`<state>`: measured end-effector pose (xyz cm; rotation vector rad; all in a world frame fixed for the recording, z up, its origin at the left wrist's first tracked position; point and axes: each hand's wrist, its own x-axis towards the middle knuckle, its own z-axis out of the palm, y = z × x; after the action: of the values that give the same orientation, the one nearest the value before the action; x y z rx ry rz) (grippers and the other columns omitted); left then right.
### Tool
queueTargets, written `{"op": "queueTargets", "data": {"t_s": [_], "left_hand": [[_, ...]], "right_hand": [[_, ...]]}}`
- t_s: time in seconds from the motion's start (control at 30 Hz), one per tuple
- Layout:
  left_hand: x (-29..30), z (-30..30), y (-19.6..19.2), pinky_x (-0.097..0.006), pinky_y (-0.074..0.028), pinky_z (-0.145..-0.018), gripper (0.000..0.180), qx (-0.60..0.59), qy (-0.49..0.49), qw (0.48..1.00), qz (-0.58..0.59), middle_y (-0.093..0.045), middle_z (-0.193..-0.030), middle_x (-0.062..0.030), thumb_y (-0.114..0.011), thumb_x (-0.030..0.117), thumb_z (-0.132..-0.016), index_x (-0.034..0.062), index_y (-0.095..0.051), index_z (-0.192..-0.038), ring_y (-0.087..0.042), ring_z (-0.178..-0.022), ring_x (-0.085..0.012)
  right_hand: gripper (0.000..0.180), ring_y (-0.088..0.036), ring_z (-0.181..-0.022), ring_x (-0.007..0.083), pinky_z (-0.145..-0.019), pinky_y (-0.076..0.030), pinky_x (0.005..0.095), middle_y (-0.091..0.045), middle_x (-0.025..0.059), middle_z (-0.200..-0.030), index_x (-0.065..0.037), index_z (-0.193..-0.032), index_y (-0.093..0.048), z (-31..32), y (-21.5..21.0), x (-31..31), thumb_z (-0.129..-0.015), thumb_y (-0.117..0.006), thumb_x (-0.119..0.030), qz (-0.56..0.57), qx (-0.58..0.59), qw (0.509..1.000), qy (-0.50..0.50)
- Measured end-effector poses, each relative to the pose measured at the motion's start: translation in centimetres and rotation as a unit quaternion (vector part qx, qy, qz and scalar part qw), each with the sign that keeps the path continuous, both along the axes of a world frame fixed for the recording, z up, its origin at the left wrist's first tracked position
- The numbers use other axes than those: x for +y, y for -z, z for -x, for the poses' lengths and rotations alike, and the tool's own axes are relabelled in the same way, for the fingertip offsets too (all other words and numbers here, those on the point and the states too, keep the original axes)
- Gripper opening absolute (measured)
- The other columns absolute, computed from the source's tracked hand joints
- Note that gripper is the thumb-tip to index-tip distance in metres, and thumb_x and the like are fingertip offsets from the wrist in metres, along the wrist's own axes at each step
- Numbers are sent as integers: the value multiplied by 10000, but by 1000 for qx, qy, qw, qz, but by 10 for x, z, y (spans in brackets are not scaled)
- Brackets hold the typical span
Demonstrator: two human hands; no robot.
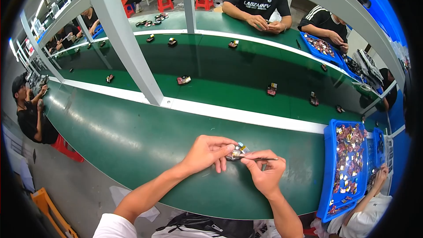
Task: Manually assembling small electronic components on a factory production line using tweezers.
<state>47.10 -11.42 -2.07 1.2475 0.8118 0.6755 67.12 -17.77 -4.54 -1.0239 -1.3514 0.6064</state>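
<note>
My left hand (202, 155) pinches a small electronic assembly (236, 152) between thumb and fingers, above the green worktable (145, 143). A yellow and light-blue tab sticks up from the far side of the assembly. In my right hand (266, 175) is a pair of thin black tweezers (267, 159), gripped between thumb and forefinger. They lie nearly level, and their tip reaches the near edge of the assembly. The exact contact point is too small to make out, and my fingers cover part of the piece.
A blue tray (327, 172) of similar small parts stands at my right. Beyond a white rail (246, 117) runs a green conveyor belt (211, 68) with several scattered assemblies. A grey post (128, 44) rises from the rail. Co-workers sit across the belt and at both sides.
</note>
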Motion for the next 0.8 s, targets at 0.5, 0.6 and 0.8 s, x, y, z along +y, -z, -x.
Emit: {"op": "queueTargets", "data": {"t_s": [0.5,0.6,0.8], "left_hand": [[-6,-8,3,-265,-555,-517,310,-45,-26,998,-33,-719,-852,-140,-618,121,-1017,-91,-649,-1241,-687,-621,-155],[-9,-9,1,-263,-549,-510,294,-33,-44,997,-45,-723,-827,-131,-628,99,-1006,-88,-657,-1231,-682,-618,-144],[-11,-10,1,-255,-546,-500,288,-31,-63,995,-75,-733,-860,-139,-637,74,-995,-87,-657,-1233,-686,-633,-143]], "right_hand": [[114,-407,-450,-7,-431,-264,202,-644,-25,-620,-13,-863,-747,-4,2,-2,-797,-837,10,-8,-6,1000,16],[111,-405,-452,-9,-434,-262,198,-625,-31,-607,-2,-875,-744,-2,4,-2,-806,-828,17,24,39,999,7],[109,-401,-444,-7,-437,-260,195,-603,-39,-576,-3,-878,-742,4,3,-3,-810,-825,12,14,42,999,28]]}}
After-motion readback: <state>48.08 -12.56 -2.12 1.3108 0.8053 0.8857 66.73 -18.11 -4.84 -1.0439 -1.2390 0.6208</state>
